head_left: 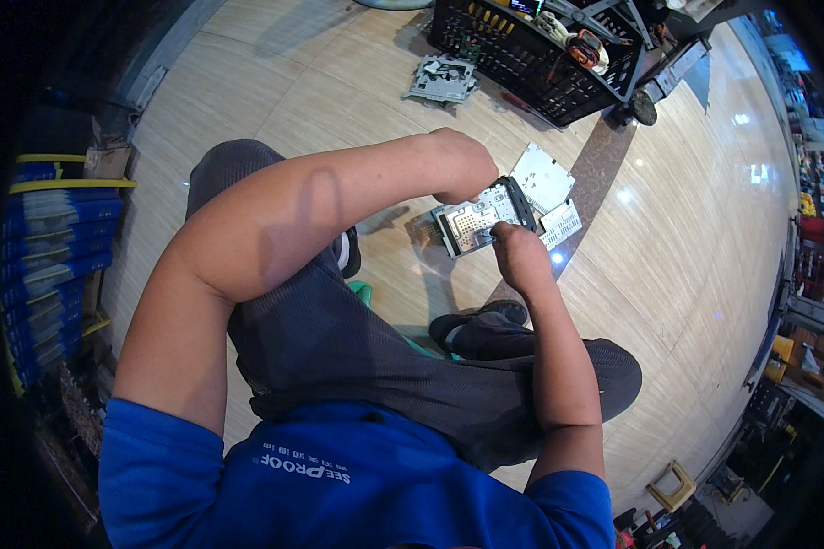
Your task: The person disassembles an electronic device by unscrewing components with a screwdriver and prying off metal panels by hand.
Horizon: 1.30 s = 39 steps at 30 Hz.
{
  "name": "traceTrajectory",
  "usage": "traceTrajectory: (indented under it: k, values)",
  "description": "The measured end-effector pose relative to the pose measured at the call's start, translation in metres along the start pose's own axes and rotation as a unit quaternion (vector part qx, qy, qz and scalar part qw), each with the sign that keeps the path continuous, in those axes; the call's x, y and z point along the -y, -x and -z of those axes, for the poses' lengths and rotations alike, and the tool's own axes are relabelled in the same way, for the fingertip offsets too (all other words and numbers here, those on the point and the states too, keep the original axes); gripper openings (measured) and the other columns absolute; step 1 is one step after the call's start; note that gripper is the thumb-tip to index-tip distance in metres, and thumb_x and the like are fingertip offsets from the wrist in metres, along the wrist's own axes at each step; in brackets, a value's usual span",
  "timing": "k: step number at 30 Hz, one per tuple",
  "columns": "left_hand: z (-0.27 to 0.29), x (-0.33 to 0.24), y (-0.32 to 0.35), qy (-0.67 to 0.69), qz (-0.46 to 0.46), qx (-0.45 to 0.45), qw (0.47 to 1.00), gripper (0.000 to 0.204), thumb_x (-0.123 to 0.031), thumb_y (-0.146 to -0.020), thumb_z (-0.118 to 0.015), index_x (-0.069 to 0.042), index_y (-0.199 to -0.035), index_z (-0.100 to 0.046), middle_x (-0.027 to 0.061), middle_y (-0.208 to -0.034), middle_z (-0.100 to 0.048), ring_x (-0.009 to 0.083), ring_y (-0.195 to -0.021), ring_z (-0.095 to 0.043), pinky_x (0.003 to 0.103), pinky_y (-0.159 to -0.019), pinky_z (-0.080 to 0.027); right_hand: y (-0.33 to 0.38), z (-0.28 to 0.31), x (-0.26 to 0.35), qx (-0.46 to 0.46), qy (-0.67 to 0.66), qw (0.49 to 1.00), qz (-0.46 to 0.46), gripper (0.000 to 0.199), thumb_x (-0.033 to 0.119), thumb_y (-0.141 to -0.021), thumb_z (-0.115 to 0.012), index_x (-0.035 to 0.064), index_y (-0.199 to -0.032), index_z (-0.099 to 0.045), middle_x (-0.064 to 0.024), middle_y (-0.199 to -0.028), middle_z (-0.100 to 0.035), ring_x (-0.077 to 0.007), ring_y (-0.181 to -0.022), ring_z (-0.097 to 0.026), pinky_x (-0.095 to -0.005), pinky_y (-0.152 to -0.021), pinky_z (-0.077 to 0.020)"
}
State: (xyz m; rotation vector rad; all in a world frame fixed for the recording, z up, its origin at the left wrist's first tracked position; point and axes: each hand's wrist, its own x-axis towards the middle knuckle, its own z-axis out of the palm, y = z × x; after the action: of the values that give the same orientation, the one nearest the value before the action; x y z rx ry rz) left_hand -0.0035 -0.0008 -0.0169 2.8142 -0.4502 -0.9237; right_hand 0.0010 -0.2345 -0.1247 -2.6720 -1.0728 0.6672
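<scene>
Currently the left hand (462,165) steadies the rectangular silver perforated-metal chassis (479,220) on the tiled floor (668,238); its grip is hidden, so I cannot tell. Right hand (519,256) pinches something small at the chassis edge. Risk: a slip skids the chassis onto the loose white metal cover plate (542,176)

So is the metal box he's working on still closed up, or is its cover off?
Cover off, it seems: the metal box shows its perforated inside between both hands, and two flat panels lie on the floor beside it.
</scene>
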Motion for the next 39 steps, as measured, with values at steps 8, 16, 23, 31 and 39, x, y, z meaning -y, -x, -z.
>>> traceTrajectory:
  k: [8,16,23,31,39]
  values:
    - [0.0012,-0.0009,0.0011,-0.005,-0.001,0.013,1.0,0.032,-0.03,-0.094,-0.07,-0.004,-0.114,-0.067,0.018,-0.112,-0.073,0.0348,-0.109,-0.069,0.046,-0.091,-0.055,-0.0013,0.0013,0.0036,0.019,0.001,0.999,-0.048,0.02,0.021,-0.093,-0.066,0.0041,-0.104,-0.069,-0.0232,-0.09,-0.072,-0.0424,-0.087,-0.07,-0.0528,-0.077,-0.0548]
    - [0.0012,-0.0001,0.0012,-0.002,-0.006,0.012,1.0,0.032,-0.03,-0.094,-0.07,-0.005,-0.115,-0.067,0.0177,-0.112,-0.073,0.035,-0.109,-0.069,0.047,-0.09,-0.056,-0.0013,0.0013,0.0035,0.012,-0.012,0.999,-0.051,0.02,0.021,-0.093,-0.066,0.0044,-0.104,-0.069,-0.0245,-0.089,-0.071,-0.0434,-0.087,-0.07,-0.053,-0.077,-0.055]
    - [0.0,0.0003,0.0004,-0.002,-0.008,0.006,1.0,0.032,-0.03,-0.094,-0.07,-0.005,-0.114,-0.067,0.0176,-0.111,-0.073,0.0352,-0.109,-0.069,0.047,-0.089,-0.056,-0.001,-0.0027,0.0018,0.009,-0.01,0.999,-0.029,0.02,0.02,-0.092,-0.066,0.0038,-0.103,-0.07,-0.0256,-0.088,-0.071,-0.0434,-0.087,-0.07,-0.0533,-0.077,-0.0549]
    - [0.0006,0.0004,0.002,-0.001,-0.011,0.002,1.0,0.031,-0.029,-0.094,-0.071,-0.004,-0.112,-0.067,0.0179,-0.11,-0.073,0.0353,-0.108,-0.069,0.047,-0.089,-0.055,-0.0005,0.0003,0.0057,0.009,-0.026,0.998,-0.057,0.021,0.019,-0.091,-0.067,0.003,-0.105,-0.07,-0.0257,-0.089,-0.071,-0.0428,-0.088,-0.07,-0.0527,-0.078,-0.0553]
    - [0.0005,-0.0005,0.0024,0.005,-0.004,0.002,1.0,0.031,-0.029,-0.094,-0.07,-0.004,-0.113,-0.067,0.0177,-0.111,-0.073,0.035,-0.109,-0.069,0.047,-0.09,-0.055,-0.0006,-0.0036,0.0009,0.002,-0.018,1.0,-0.021,0.019,0.016,-0.091,-0.064,0.0031,-0.104,-0.071,-0.0259,-0.089,-0.071,-0.0433,-0.088,-0.07,-0.0531,-0.078,-0.055]
